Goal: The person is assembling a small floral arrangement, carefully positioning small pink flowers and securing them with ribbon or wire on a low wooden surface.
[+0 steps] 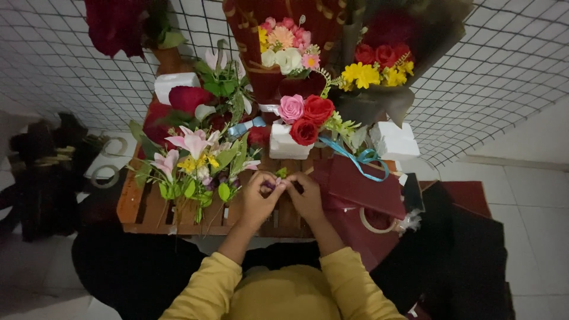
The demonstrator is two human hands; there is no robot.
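Observation:
My left hand (259, 200) and my right hand (306, 197) meet over a slatted wooden crate top (137, 207), fingertips pinched together on a small purple flower piece with a green bit (277, 179) between them. Both wrists come from yellow sleeves at the bottom. Just left of my left hand lies a loose bunch of pink lilies, yellow flowers and green leaves (192, 160). Beyond my hands stands a white foam block holding pink and red roses (303, 118).
A dark red folded sheet (363, 186) with a blue ribbon (355, 157) lies right of my hands, a tape roll (377, 222) below it. Wrapped bouquets (379, 65) lean on a wire grid wall behind. White foam blocks (393, 140) sit on the crate.

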